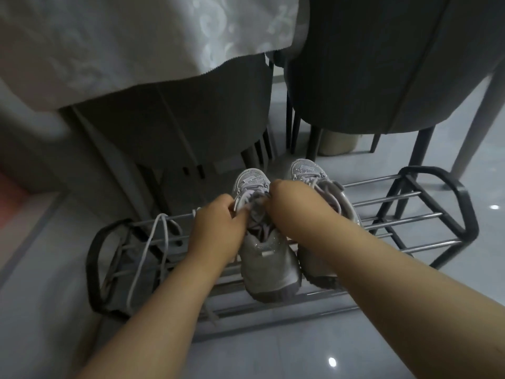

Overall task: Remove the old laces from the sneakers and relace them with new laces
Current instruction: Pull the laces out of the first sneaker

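Two silver-grey sneakers are sitting side by side on the top bars of a low metal shoe rack (pixel 426 192), toes pointing away from the person. Both hands are working on the left sneaker (pixel 266 258), which is resting near the middle of the rack and overhanging its near edge at the heel; the right sneaker (pixel 322 187) is lying just beside it, toward the rack's right half, with its lacing apparently in place.

The left hand (pixel 216 228) is curling its grip around the laces (pixel 247 199) at the tongue, fingers pinching into the lacing. The right hand (pixel 284 203) is reaching over the same spot with its back toward the camera; its fingers are hidden, so I cannot tell how far its grip is closed or whether it has hold of a lace.

A loose pale lace (pixel 147 242) is hanging over the rack's left end, draping down toward the floor (pixel 300 362); whether it is old or new is not clear.

The step in hand appears to be working the lacing at the left sneaker's eyelets, either loosening or threading. The next move is likely calling for a steady hold on the shoe with one hand while the other is drawing one lace end cleanly through an eyelet without snagging the crossings.
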